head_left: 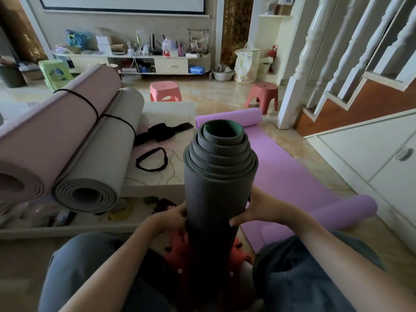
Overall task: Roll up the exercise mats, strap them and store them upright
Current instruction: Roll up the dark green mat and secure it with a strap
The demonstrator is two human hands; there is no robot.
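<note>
Two hands — left hand [172,218], right hand [255,211] — clasped around upright grey mat [219,183] between them.

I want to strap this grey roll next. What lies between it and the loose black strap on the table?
Nothing visible. The strap loop lies flat on the table, left of and beyond the grey roll, with bare tabletop between. Both the left hand and right hand grip the roll.
</note>
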